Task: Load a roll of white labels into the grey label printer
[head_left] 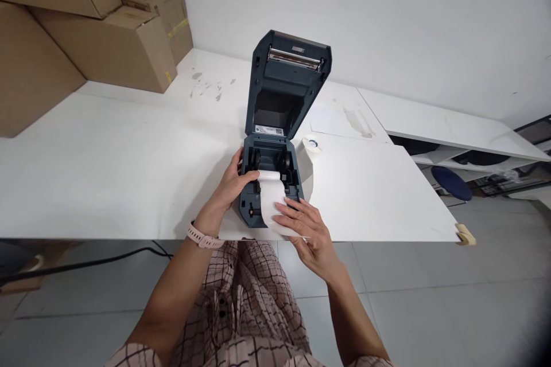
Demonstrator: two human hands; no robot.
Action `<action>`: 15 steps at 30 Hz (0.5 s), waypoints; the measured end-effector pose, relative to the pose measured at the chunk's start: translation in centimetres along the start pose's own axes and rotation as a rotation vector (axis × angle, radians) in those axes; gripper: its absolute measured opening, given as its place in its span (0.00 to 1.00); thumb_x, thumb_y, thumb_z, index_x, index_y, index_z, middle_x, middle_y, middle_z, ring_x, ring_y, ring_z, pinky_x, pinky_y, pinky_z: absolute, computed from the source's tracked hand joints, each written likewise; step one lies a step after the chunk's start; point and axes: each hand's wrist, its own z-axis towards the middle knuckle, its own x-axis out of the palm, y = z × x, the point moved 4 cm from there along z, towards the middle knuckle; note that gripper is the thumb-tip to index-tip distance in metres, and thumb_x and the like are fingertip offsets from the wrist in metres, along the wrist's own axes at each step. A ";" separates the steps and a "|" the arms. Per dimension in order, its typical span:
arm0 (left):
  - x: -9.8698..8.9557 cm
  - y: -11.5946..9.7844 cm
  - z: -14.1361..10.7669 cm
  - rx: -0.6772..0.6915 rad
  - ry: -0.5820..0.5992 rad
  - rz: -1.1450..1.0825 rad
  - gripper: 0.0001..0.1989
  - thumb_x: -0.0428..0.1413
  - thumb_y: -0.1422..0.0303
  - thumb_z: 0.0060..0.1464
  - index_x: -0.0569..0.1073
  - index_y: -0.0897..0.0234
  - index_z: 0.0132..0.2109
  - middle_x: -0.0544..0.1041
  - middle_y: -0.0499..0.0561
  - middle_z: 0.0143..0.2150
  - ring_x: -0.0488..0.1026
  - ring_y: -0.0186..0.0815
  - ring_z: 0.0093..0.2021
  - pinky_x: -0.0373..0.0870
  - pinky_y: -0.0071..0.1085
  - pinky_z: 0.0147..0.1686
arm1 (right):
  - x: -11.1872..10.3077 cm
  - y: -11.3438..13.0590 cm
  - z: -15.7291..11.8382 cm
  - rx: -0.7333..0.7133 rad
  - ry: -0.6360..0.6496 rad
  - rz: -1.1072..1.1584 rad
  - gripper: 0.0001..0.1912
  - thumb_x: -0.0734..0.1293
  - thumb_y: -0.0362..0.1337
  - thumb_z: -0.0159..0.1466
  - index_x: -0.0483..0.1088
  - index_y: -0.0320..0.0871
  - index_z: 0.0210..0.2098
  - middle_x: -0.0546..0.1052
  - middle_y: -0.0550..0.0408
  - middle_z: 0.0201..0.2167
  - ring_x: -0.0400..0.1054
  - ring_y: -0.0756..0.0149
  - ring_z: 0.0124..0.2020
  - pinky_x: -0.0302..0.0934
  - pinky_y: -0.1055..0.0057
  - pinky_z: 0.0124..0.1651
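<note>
A dark grey label printer (253, 206) sits at the table's front edge with its lid (262, 79) raised. Inside it lies a small white paper roll (270, 175), its loose strip (271, 200) running out over the front. My left hand (230, 183) is closed round the printer's left wall; its fingers are outside, partly hidden, and the thumb touches the roll's left end. Between the thumb and fingers of my right hand (309, 234) is the strip's free end, with the fingers on top.
Just right of the printer stands a white roll (310, 142), with pale backing paper beside it. Cardboard boxes (124, 49) are stacked at the table's back left. The white table (129, 172) meets a wall behind. A blue stool (451, 182) stands farther right.
</note>
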 end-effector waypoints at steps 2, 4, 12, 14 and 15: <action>0.0 -0.2 0.2 0.005 0.003 0.002 0.49 0.66 0.62 0.52 0.55 0.56 0.77 0.67 0.58 0.73 0.67 0.52 0.71 0.66 0.49 0.69 | 0.2 -0.1 0.0 0.003 -0.001 0.004 0.18 0.58 0.39 0.78 0.71 0.52 0.63 0.78 0.51 0.64 0.68 0.56 0.70 0.61 0.46 0.71; 0.1 -0.4 0.3 -0.007 0.003 0.001 0.49 0.66 0.62 0.52 0.54 0.56 0.77 0.67 0.58 0.73 0.67 0.52 0.71 0.66 0.49 0.69 | 0.5 -0.1 -0.1 0.011 -0.002 0.007 0.18 0.59 0.38 0.78 0.71 0.53 0.63 0.78 0.52 0.64 0.67 0.57 0.70 0.60 0.48 0.72; 1.4 0.9 -7.3 -0.012 -0.026 0.090 0.56 0.68 0.53 0.54 0.45 0.50 0.79 0.55 0.58 0.80 0.55 0.57 0.78 0.62 0.53 0.71 | -3.4 0.6 0.8 -0.040 0.410 0.023 0.42 0.69 0.62 0.65 0.58 0.58 0.74 0.64 0.53 0.75 0.55 0.47 0.77 0.56 0.38 0.75; 1.9 2.0 -10.2 -0.050 -0.053 0.112 0.59 0.69 0.51 0.53 0.41 0.47 0.80 0.53 0.60 0.80 0.56 0.60 0.77 0.67 0.55 0.68 | -6.2 -0.7 3.8 -0.032 0.325 0.137 0.40 0.68 0.62 0.67 0.56 0.63 0.75 0.65 0.58 0.75 0.58 0.50 0.76 0.58 0.40 0.75; 2.1 2.5 -11.3 -0.063 -0.051 0.120 0.59 0.68 0.51 0.54 0.40 0.46 0.79 0.53 0.59 0.80 0.55 0.59 0.77 0.69 0.54 0.68 | -7.5 -1.9 6.1 0.012 0.200 0.183 0.40 0.67 0.62 0.68 0.54 0.63 0.75 0.63 0.58 0.76 0.58 0.50 0.76 0.58 0.40 0.75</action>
